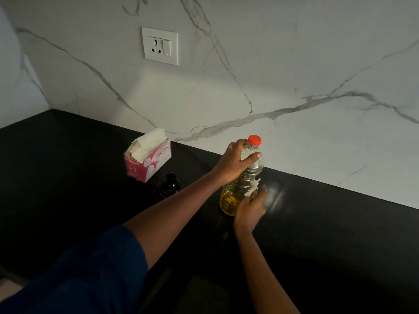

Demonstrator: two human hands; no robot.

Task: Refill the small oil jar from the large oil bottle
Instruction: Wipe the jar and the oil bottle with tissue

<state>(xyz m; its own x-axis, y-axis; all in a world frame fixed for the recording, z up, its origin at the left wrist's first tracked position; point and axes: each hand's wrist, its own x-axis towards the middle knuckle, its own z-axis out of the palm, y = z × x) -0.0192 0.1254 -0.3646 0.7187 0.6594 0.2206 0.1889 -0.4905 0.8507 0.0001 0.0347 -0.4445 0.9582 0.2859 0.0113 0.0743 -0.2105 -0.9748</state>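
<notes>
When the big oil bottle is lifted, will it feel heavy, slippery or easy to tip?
The large oil bottle is partly full, so it is probably fairly heavy, with oil sloshing. Tall and narrow, it might tip if pushed near the orange cap. Its smooth clear plastic could be slippery, so the left hand gripping its shoulder seems sensible.

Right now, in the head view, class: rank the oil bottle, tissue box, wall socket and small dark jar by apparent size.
1. oil bottle
2. tissue box, close to the bottle, so this order is unsure
3. wall socket, though it sits farther from the camera
4. small dark jar
</notes>
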